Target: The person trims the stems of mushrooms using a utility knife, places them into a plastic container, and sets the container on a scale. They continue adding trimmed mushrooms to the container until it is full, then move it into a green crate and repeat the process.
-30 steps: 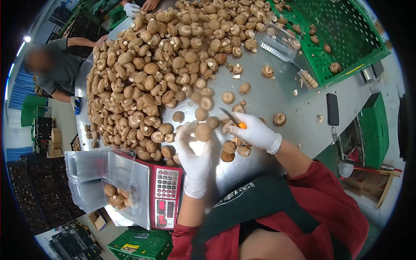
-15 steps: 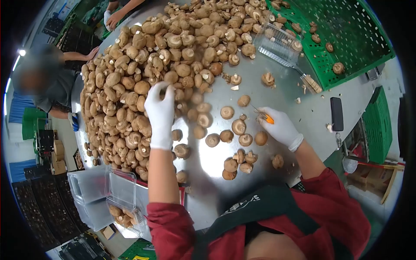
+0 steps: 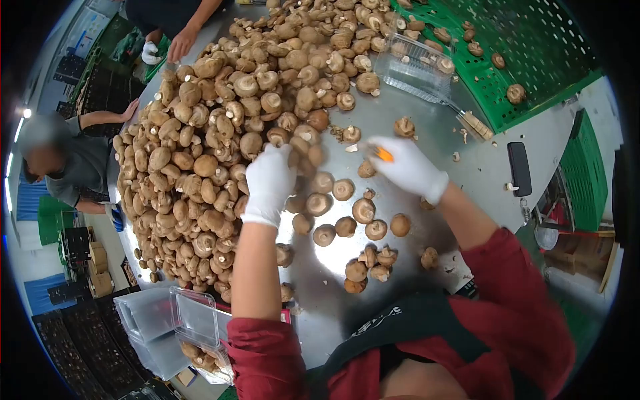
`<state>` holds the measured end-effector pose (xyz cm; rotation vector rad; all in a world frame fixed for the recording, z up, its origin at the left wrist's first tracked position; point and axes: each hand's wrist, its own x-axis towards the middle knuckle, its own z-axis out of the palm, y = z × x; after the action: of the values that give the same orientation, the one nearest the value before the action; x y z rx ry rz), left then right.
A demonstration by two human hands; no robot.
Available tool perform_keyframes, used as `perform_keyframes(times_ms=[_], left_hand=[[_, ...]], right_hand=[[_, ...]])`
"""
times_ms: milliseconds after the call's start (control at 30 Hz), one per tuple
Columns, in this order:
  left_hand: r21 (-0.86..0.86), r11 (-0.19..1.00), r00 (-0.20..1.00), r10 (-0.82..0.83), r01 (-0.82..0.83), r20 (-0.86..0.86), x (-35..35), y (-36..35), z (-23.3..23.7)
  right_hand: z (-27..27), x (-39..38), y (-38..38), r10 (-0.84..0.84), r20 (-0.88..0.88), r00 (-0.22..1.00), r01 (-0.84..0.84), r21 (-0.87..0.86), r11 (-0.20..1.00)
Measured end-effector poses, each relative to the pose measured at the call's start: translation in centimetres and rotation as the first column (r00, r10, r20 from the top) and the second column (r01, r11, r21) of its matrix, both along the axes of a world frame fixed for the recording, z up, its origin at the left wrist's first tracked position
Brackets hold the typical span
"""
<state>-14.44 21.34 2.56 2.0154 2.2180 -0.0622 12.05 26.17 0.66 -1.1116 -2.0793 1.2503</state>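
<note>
A large heap of brown shiitake mushrooms (image 3: 200,153) covers the left and back of the metal table. My left hand (image 3: 270,187), in a white glove, is at the heap's right edge, its fingers curled against a mushroom (image 3: 294,159) blurred by motion. Gloved in white too, my right hand (image 3: 408,168) is closed round a small knife with an orange handle (image 3: 383,154); its blade cannot be made out. A mushroom (image 3: 366,169) lies just below those fingers. Between my arms several loose mushrooms (image 3: 363,211) rest on the table, with a small cluster (image 3: 370,263) nearer me.
A clear plastic tub (image 3: 415,70) and a brush (image 3: 475,125) lie beside a green crate (image 3: 513,67) at the back right. A phone (image 3: 519,169) is at the right. Clear containers (image 3: 150,323) stand front left. Another person's hand (image 3: 127,110) rests near the heap; a further person stands behind.
My left hand has moved right and down along the heap's edge. My right hand, with the knife, has moved up and left. Some mushrooms by my left hand have shifted.
</note>
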Motion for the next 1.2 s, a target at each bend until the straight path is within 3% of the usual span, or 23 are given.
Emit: perform_keyframes(times_ms=[67, 167, 300, 367, 467, 500, 567, 633, 733, 833, 900, 933, 1000, 1067, 1133, 1167, 1200], left_hand=[[0.053, 0.999, 0.997, 0.012, -0.008, -0.071, 1.8, -1.6, -0.2], [0.079, 0.996, 0.995, 0.047, -0.04, -0.091, 3.1, -3.5, -0.9], [0.123, 0.99, 0.994, 0.078, -0.067, -0.083, 3.4, -4.7, -0.8], [0.115, 0.99, 0.995, 0.092, -0.086, -0.05, 3.2, -5.0, -0.7], [0.069, 0.99, 0.993, 0.119, -0.12, 0.011, 2.6, -6.3, -0.6], [0.036, 0.989, 0.989, 0.142, -0.143, 0.031, 2.4, -6.9, -0.5], [-0.035, 0.981, 0.978, 0.192, -0.19, 0.076, 2.3, -8.3, -0.7], [0.061, 0.976, 0.973, 0.2, -0.208, 0.112, 1.6, -9.6, -1.6], [-0.006, 0.97, 0.946, 0.239, -0.244, 0.22, 1.0, -9.8, -1.2], [0.054, 0.975, 0.944, 0.192, -0.214, 0.27, 0.7, -9.5, -1.1], [0.023, 0.97, 0.946, 0.23, -0.241, 0.227, 1.3, -9.2, -0.4], [0.006, 0.969, 0.945, 0.241, -0.249, 0.223, 1.5, -9.0, -0.1], [0.011, 0.965, 0.934, 0.25, -0.261, 0.255, 2.1, -8.6, 0.3], [0.111, 0.961, 0.915, 0.199, -0.252, 0.351, 3.3, -8.0, 0.7], [0.271, 0.931, 0.885, 0.102, -0.246, 0.454, 4.7, -7.0, 0.9], [0.21, 0.929, 0.732, 0.088, -0.305, 0.676, 5.6, -6.4, 1.7], [0.213, 0.924, 0.67, 0.059, -0.317, 0.74, 6.7, -5.9, 2.4]], right_hand=[[0.1, -3.0, 3.2, -0.029, -0.074, 0.997, 0.032, 0.045, 0.998], [1.2, -9.2, 9.0, -0.032, 0.031, 0.999, 0.018, 0.368, 0.93], [4.9, -17.4, 11.4, 0.082, 0.064, 0.995, -0.102, 0.429, 0.898], [2.7, -21.1, 13.0, 0.106, 0.134, 0.985, -0.151, 0.403, 0.902], [1.4, -20.7, 14.1, 0.103, 0.12, 0.987, -0.14, 0.371, 0.918], [1.3, -19.9, 14.5, 0.154, 0.075, 0.985, -0.17, 0.325, 0.93], [3.1, -16.8, 13.1, 0.186, -0.018, 0.982, -0.185, 0.028, 0.982], [2.3, -13.5, 13.7, 0.235, -0.201, 0.951, -0.302, -0.439, 0.846], [1.1, -9.9, 13.0, 0.12, -0.365, 0.923, -0.336, -0.616, 0.712], [1.1, -6.5, 11.3, -0.042, -0.445, 0.895, -0.336, -0.731, 0.594], [0.1, -4.9, 10.7, -0.095, -0.46, 0.883, -0.339, -0.764, 0.549], [0.1, -4.3, 10.1, -0.197, -0.475, 0.858, -0.323, -0.796, 0.511], [-0.8, -3.1, 9.1, -0.179, -0.474, 0.862, -0.354, -0.817, 0.456], [-2.5, -2.6, 8.5, -0.159, -0.458, 0.875, -0.377, -0.85, 0.369], [-2.2, -2.6, 6.8, -0.112, -0.476, 0.872, -0.406, -0.833, 0.374], [-1.9, -2.6, 5.9, -0.087, -0.485, 0.87, -0.423, -0.825, 0.375], [-1.7, -2.4, 5.2, 0.006, -0.498, 0.867, -0.477, -0.826, 0.301]])
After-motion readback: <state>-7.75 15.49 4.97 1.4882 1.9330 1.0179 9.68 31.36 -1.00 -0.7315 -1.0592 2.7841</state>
